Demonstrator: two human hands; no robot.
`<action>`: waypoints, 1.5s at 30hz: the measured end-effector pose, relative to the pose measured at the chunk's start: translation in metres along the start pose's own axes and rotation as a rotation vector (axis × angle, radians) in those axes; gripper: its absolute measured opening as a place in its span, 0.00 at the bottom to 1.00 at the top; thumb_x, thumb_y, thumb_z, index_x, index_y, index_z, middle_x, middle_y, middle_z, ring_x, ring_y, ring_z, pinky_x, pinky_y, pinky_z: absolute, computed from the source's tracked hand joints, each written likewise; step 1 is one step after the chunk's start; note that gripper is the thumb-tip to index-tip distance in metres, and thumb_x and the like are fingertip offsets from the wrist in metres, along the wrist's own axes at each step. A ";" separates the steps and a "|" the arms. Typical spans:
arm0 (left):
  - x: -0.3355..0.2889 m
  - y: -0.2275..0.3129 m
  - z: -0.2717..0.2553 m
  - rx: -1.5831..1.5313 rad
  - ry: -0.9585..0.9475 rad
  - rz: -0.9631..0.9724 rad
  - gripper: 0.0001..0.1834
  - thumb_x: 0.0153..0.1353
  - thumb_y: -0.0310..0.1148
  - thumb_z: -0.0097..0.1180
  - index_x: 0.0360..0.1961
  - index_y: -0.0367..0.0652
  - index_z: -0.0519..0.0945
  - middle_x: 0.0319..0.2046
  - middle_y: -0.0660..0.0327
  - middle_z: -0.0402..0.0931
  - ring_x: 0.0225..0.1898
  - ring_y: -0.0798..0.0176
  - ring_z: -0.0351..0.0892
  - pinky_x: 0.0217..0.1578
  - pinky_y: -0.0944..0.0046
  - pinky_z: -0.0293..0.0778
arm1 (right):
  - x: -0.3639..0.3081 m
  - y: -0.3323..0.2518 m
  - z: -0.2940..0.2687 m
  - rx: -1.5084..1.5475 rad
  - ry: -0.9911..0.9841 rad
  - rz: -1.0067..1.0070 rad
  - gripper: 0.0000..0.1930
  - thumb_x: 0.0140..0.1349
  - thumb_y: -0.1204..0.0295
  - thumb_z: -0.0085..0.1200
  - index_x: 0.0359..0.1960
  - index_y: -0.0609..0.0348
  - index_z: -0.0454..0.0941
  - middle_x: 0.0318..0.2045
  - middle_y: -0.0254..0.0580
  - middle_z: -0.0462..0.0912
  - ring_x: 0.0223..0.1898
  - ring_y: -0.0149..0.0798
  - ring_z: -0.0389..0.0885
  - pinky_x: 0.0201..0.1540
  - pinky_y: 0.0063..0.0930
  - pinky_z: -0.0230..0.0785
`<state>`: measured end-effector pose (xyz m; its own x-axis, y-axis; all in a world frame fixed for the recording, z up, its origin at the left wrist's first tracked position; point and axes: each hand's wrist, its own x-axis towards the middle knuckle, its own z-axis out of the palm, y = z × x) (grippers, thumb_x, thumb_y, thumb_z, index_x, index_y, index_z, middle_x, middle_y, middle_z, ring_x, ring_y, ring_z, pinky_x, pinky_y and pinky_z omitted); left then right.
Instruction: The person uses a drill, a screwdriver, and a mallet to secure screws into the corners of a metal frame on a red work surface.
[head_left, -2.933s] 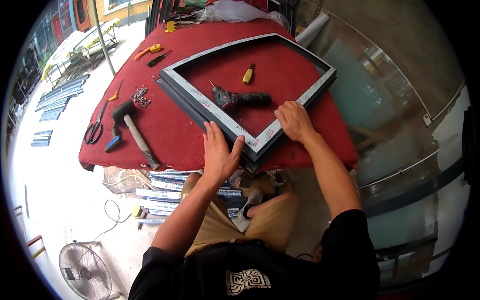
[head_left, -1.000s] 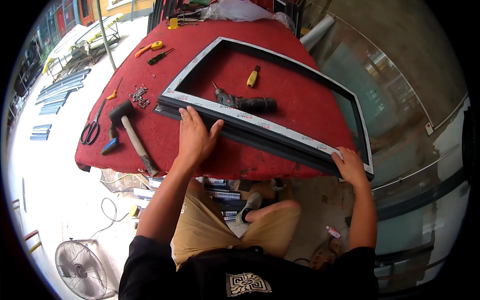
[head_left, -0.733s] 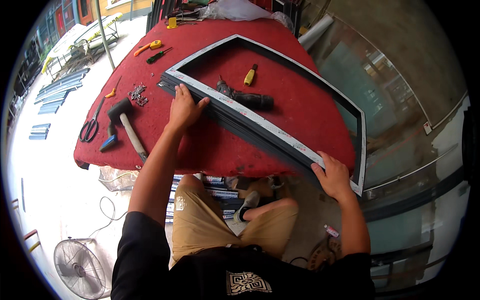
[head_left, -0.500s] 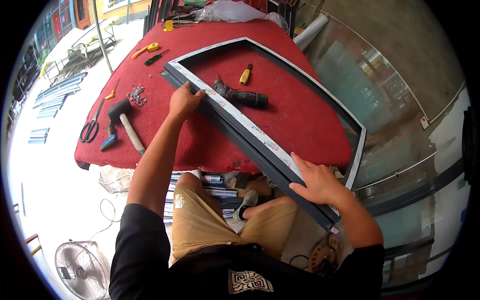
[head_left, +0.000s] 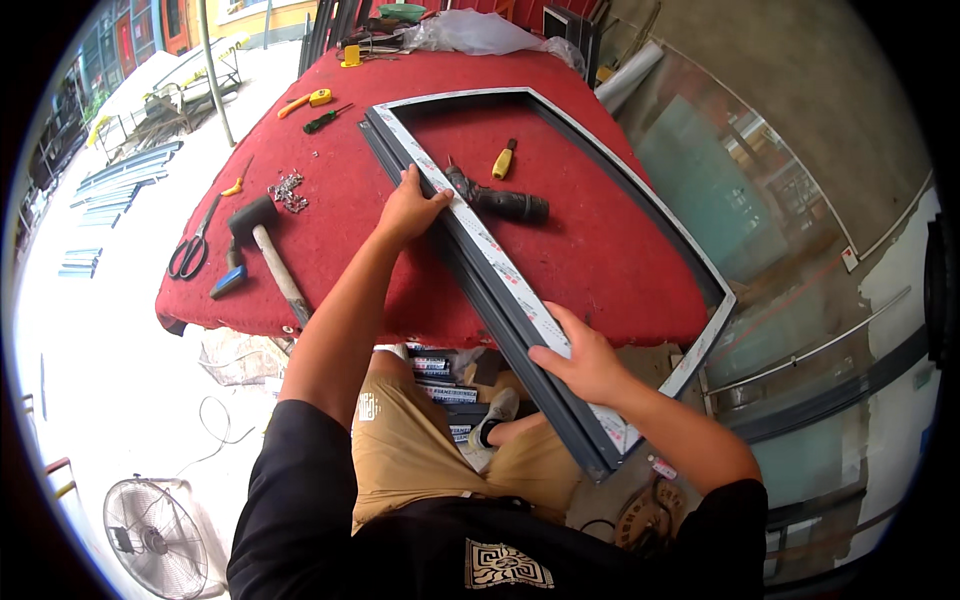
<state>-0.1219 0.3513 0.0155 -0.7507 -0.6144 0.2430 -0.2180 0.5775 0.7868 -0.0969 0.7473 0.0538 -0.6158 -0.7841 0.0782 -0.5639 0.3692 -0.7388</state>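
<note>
A dark grey window frame (head_left: 508,330), with white printed film along its faces, lies slanting over the near part of the red-covered table (head_left: 400,310). Its near lower corner juts past the table edge, above my lap. My left hand (head_left: 408,212) is closed round the near long bar toward its far end. Lower on that same bar, my right hand (head_left: 583,357) grips across it with the thumb on top; the fingertips under it are hidden. Inside the frame's opening lie a black cordless drill (head_left: 508,206) and a yellow-handled screwdriver (head_left: 504,162).
Left on the table are a mallet (head_left: 272,255), scissors (head_left: 190,250), a blue-ended tool (head_left: 229,282), a pile of small metal parts (head_left: 289,192), a green screwdriver (head_left: 322,122) and a yellow tape measure (head_left: 320,97). A fan (head_left: 155,538) stands lower left. Glass panes (head_left: 700,190) are at right.
The frame has turned clockwise, its far left corner going right and its near corner swinging left toward me. Both hands have moved with it, still gripping the bar.
</note>
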 end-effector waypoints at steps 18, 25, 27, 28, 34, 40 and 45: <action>-0.181 0.048 -0.083 0.003 -0.168 0.294 0.44 0.74 0.47 0.66 0.80 0.31 0.64 0.72 0.33 0.73 0.75 0.35 0.72 0.73 0.47 0.69 | 0.160 -0.064 0.078 -0.244 0.004 -0.053 0.25 0.69 0.60 0.68 0.58 0.69 0.78 0.50 0.65 0.87 0.54 0.64 0.88 0.55 0.52 0.80; -0.160 0.015 -0.064 -0.095 -0.081 0.238 0.46 0.75 0.52 0.65 0.81 0.32 0.64 0.76 0.34 0.68 0.79 0.38 0.68 0.76 0.50 0.65 | 0.024 -0.005 -0.035 -0.566 0.802 -0.156 0.20 0.72 0.61 0.67 0.59 0.59 0.86 0.52 0.49 0.86 0.56 0.56 0.82 0.62 0.48 0.75; -0.144 0.027 -0.041 -0.184 -0.078 0.196 0.47 0.75 0.53 0.66 0.81 0.33 0.63 0.77 0.34 0.66 0.79 0.38 0.67 0.76 0.50 0.65 | -0.006 0.036 -0.057 -0.694 1.009 -0.030 0.20 0.73 0.61 0.66 0.60 0.59 0.85 0.53 0.49 0.86 0.57 0.56 0.81 0.63 0.50 0.73; -0.135 0.025 -0.026 -0.241 -0.092 0.168 0.47 0.74 0.54 0.66 0.81 0.33 0.63 0.79 0.33 0.62 0.80 0.38 0.65 0.76 0.49 0.65 | -0.015 0.048 -0.058 -0.648 1.060 0.034 0.21 0.75 0.61 0.64 0.61 0.61 0.84 0.54 0.50 0.86 0.58 0.56 0.81 0.65 0.51 0.72; -0.130 0.002 -0.013 -0.293 -0.037 0.145 0.41 0.67 0.37 0.73 0.79 0.45 0.72 0.82 0.34 0.56 0.82 0.43 0.61 0.78 0.51 0.60 | 0.012 0.062 -0.028 -0.315 0.898 0.012 0.19 0.72 0.61 0.64 0.21 0.53 0.84 0.14 0.34 0.80 0.21 0.47 0.83 0.31 0.43 0.74; -0.132 0.027 -0.004 -0.262 -0.058 0.166 0.31 0.66 0.30 0.69 0.72 0.47 0.80 0.74 0.41 0.70 0.75 0.47 0.71 0.75 0.54 0.63 | 0.010 0.074 -0.044 -0.288 1.006 -0.180 0.17 0.68 0.64 0.64 0.19 0.51 0.82 0.12 0.32 0.78 0.18 0.44 0.81 0.27 0.40 0.71; -0.135 0.032 0.004 -0.226 -0.023 0.170 0.22 0.66 0.29 0.68 0.62 0.45 0.84 0.62 0.55 0.76 0.60 0.55 0.78 0.65 0.58 0.71 | 0.020 0.091 -0.055 -0.276 0.962 -0.211 0.17 0.65 0.61 0.67 0.18 0.49 0.82 0.13 0.32 0.80 0.19 0.44 0.81 0.27 0.40 0.71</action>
<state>-0.0302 0.4548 0.0059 -0.7790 -0.5053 0.3711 0.0546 0.5351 0.8430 -0.1909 0.7925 0.0248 -0.6018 -0.1581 0.7828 -0.7439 0.4675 -0.4775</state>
